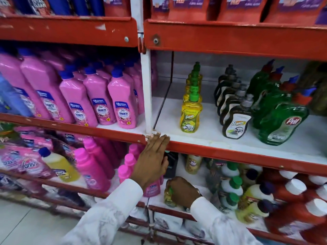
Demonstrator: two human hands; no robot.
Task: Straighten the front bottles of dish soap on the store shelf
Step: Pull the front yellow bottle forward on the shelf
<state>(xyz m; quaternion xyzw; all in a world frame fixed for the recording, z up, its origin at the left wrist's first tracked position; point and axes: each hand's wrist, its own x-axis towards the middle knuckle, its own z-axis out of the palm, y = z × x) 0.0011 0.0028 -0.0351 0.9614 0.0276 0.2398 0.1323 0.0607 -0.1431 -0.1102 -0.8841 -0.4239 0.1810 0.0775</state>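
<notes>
On the white middle shelf (203,137) stand three rows of dish soap: a yellow bottle with a green cap (190,114) at the front of its row, a dark bottle with a grey cap (236,123), and a large green Pril bottle (281,124) that leans left. My left hand (152,158) lies flat with fingers apart against the red shelf edge (230,154), fingertips on the lip. My right hand (184,190) is lower down, closed around a small yellow-green bottle (169,196) on the shelf below.
Pink bottles with blue caps (122,103) fill the left bay beyond a white upright (147,96). The lower shelf holds pink bottles (92,167), white-capped red bottles (297,195) and green-capped bottles (231,184). Red pouches (238,7) line the top shelf.
</notes>
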